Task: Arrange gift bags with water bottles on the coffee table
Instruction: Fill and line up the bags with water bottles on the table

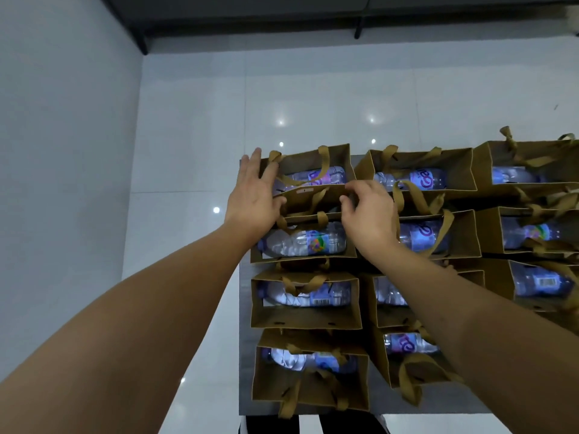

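head view: eleven gift bags (305,303) (one bottle (302,242) each), left hand (255,198) fingers straight, right hand (369,214) pinching one.

One head-worn view only, wide-angle, looking steeply down and forward from above the worktop (246,339). It sits close: both forearms run in from the bottom corners, and the hands (253,198) meet near frame centre. Rows of bags (305,317) fill the lower right, cut off at the right edge. Glossy floor (188,136) fills the left and middle; the top edge shows dark furniture (282,14).
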Available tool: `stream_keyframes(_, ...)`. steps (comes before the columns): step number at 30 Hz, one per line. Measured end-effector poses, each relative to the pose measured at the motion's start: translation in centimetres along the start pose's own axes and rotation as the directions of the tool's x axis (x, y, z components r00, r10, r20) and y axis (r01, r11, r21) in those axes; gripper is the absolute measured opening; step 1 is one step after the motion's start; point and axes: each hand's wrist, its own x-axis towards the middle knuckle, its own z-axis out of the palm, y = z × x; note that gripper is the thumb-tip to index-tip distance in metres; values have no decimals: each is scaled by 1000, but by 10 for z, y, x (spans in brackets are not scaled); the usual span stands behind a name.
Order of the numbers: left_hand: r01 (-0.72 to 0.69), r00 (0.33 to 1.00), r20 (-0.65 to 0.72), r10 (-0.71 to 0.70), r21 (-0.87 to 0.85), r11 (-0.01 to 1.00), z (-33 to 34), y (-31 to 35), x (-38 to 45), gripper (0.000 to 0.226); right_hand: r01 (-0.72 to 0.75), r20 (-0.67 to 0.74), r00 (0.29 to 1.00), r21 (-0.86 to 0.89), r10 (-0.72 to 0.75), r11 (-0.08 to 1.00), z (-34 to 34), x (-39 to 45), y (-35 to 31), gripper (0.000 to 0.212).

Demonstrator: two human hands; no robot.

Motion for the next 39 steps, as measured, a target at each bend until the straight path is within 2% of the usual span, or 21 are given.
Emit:
stream_keyframes(3,52,994,-91,-63,-112,992,-1,3,-29,57,57,-5,998,11,-57,998,3,-28,8,18)
stream_keyframes(6,63,991,-112,-79,-134,989,6,-3,-66,45,224,35,975,-108,-221,969,1,-54,15,9)
stream_keyframes(7,24,992,-120,-35,-96,995,10,-7,-77,39,295,77,955,-147,-287,944,0,-59,16,11)
stream_keyframes(9,-89,992,-93,91,23,996,17,-14,-94,32,415,270,897,-236,-351,879,-2,-67,16,24)
stream_keyframes(11,-192,981,20,191,101,976,25,-17,-107,37,471,469,829,-293,-304,832,0,-70,14,35)
stream_keyframes(12,-220,974,77,212,116,969,28,-17,-110,38,469,506,819,-322,-269,822,1,-69,13,34)
stream_keyframes(14,-197,973,139,181,104,975,35,-15,-112,33,437,505,836,-373,-216,818,3,-66,10,29)
stream_keyframes(18,-43,991,127,35,62,997,37,-13,-103,23,365,467,865,-331,-185,870,2,-57,5,26)
stream_keyframes(24,3,985,174,-12,48,999,27,-8,-87,21,253,447,887,-258,-117,932,5,-48,8,31)
stream_keyframes(27,62,976,211,-57,-15,998,16,0,-90,20,317,326,917,-246,-230,916,2,-59,16,36)
stream_keyframes(30,77,982,180,-64,-64,995,6,10,-109,22,443,177,893,-179,-414,878,-6,-91,26,17)
stream_keyframes(31,62,989,137,-51,-72,995,6,11,-118,24,482,185,871,-145,-455,864,-7,-105,29,11)
stream_keyframes(32,42,996,87,-36,-71,997,7,11,-128,27,514,253,843,-120,-475,849,-6,-119,31,11)
stream_keyframes(34,0,1000,14,0,-62,998,10,9,-148,27,573,483,744,-107,-461,813,-3,-141,32,19)
stream_keyframes(36,-79,997,-14,78,-56,995,17,3,-168,22,602,625,670,-143,-400,785,6,-153,32,21)
stream_keyframes(37,-124,992,-2,124,-47,991,20,0,-177,21,592,643,675,-176,-363,787,11,-157,32,18)
stream_keyframes(39,-191,979,70,190,6,982,28,-6,-193,24,538,606,733,-241,-308,808,20,-160,34,14)
